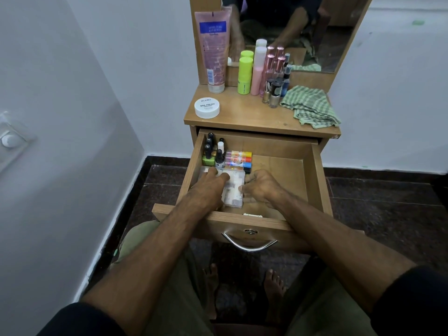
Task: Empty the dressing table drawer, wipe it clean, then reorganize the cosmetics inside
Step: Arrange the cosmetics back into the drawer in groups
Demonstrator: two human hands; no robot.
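Note:
The wooden drawer (286, 170) of the dressing table is pulled out. A clear plastic box (234, 187) of small cosmetics lies at its front left. My left hand (209, 184) rests on the box's left side, fingers spread over its top. My right hand (263, 186) touches the box's right edge with curled fingers. Behind the box stand dark-capped nail polish bottles (211, 151), and several bright tubes (238, 159) lie in a row. The drawer's right half is bare wood.
On the table top (254, 116) stand a pink tube (214, 49), a lime stick (244, 75), a pink bottle (258, 69), small bottles (275, 90), a white nail polish jar (206, 107) and a green checked cloth (311, 106). A mirror is behind. Wall at left.

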